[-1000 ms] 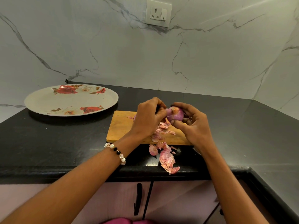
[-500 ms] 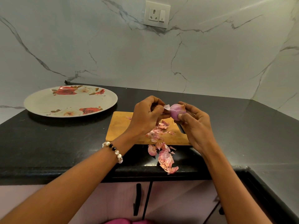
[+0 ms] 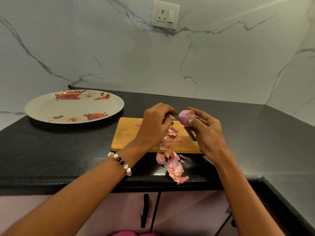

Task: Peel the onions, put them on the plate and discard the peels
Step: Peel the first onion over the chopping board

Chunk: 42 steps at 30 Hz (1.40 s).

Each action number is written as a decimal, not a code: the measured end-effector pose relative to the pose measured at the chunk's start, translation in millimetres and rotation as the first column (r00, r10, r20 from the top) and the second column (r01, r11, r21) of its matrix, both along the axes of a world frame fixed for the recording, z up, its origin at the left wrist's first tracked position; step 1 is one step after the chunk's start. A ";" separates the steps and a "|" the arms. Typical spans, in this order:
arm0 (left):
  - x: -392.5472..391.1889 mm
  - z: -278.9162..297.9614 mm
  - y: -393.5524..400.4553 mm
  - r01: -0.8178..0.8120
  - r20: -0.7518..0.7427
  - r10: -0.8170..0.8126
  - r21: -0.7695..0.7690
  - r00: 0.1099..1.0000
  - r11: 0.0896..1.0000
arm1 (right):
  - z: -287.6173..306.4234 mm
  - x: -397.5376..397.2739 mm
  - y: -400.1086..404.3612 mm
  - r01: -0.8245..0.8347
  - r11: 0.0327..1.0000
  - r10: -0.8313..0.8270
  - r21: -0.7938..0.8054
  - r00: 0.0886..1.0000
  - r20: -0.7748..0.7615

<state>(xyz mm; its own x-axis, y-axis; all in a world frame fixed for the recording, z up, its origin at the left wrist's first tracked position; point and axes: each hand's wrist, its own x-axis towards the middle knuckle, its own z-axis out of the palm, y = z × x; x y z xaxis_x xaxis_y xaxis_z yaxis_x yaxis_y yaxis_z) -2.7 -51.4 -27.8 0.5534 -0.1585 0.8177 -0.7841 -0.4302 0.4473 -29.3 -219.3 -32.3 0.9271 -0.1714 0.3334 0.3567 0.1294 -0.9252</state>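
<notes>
My right hand (image 3: pixel 205 132) holds a small purple onion (image 3: pixel 186 117) between thumb and fingers, above the wooden cutting board (image 3: pixel 127 135). My left hand (image 3: pixel 156 126) sits just left of the onion and pinches a thin pale strip of peel (image 3: pixel 171 117) that has come away from it. Loose pink peels (image 3: pixel 168 139) lie on the board, and more peels (image 3: pixel 173 166) lie on the black counter in front of it. The flowered plate (image 3: pixel 51 108) stands at the back left with nothing on it.
A dark knife handle (image 3: pixel 191 135) pokes out under my right hand on the board. The black counter (image 3: pixel 51 150) runs into a corner on the right. Marble wall with a socket (image 3: pixel 165 14) behind. Cabinet doors with black handles (image 3: pixel 144 210) lie below the counter edge.
A strip of peel has come off the onion in my left hand, and the two hands have drawn slightly apart. The onion sits a little higher in my right hand.
</notes>
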 end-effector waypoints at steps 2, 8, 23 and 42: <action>1.6 -0.1 -0.7 -0.006 0.043 0.004 0.031 0.999 1.000 | -1.2 0.5 -0.2 -0.019 0.999 0.019 -0.027 1.000 -0.008; 0.6 3.1 0.0 0.071 0.013 -0.072 0.060 0.997 0.996 | -1.3 -2.5 1.4 -0.087 0.990 0.088 -0.106 0.996 0.005; 0.9 2.0 1.1 0.068 -0.076 -0.065 0.047 0.995 0.997 | -1.2 -7.6 2.0 -0.083 0.970 0.101 -0.228 0.992 0.072; 3.0 -3.2 -3.6 -0.024 -0.008 0.027 0.262 1.000 0.965 | -2.9 -4.2 2.1 -0.120 0.983 0.129 -0.142 0.990 0.056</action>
<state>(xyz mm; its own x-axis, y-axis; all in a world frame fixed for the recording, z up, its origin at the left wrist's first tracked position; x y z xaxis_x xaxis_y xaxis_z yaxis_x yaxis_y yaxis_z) 0.3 -55.0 -31.0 0.5693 -0.3520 0.7430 -0.7667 -0.5536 0.3252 -33.5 -217.3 -35.2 0.9141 -0.0043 0.4055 0.4052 0.0490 -0.9129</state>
